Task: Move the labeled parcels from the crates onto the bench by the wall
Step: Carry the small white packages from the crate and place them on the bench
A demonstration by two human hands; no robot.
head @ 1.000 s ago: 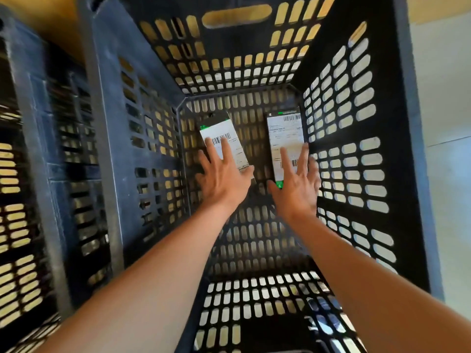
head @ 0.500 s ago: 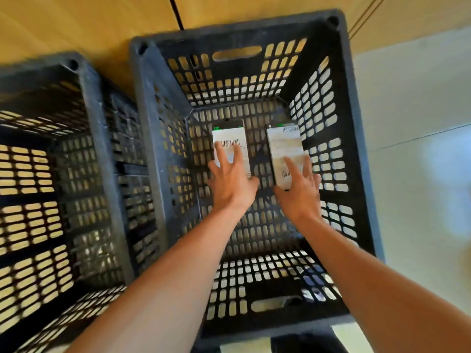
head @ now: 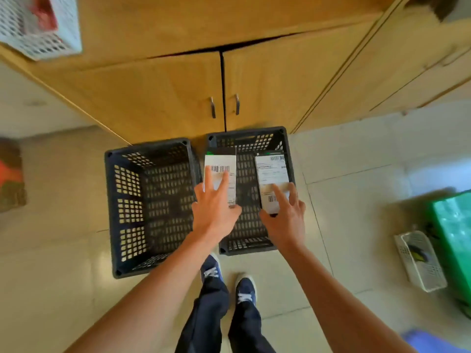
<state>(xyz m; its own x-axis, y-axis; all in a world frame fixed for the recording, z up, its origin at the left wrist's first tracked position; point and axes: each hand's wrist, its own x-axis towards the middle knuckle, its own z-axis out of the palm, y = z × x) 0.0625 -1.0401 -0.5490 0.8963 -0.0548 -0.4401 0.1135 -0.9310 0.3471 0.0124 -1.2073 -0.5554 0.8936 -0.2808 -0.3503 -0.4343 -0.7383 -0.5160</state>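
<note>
1. The person stands over two dark slotted crates on the tiled floor, pushed up against the wooden cupboard (head: pixel 178 93). The left crate (head: pixel 112 200) looks to have nothing in it, though its floor is dim. The right crate (head: pixel 285 138) is the one under both hands.
2. The left hand (head: pixel 215 212) holds the left parcel (head: pixel 220 161) with its fingers spread along the label face and the thumb tucked round the right edge. It is a flat clasp, not a fist.
3. The right hand (head: pixel 286 217) holds the right parcel (head: pixel 271 174) the same way, the forefinger lying up the label, the other fingers curled round the right edge and the thumb at the near corner.
4. Both parcels hang above the right crate, label side up, one per hand. I take that to be for carrying two in one trip and keeping the labels in sight.
5. Each label is white with black barcodes and lines of small print. The left one has a dark band with a green mark at its far end. None of the wording can be read from here.
6. Neither parcel is on the bench yet. A white basket (head: pixel 38 26) sits far left on the cupboard top.
</note>
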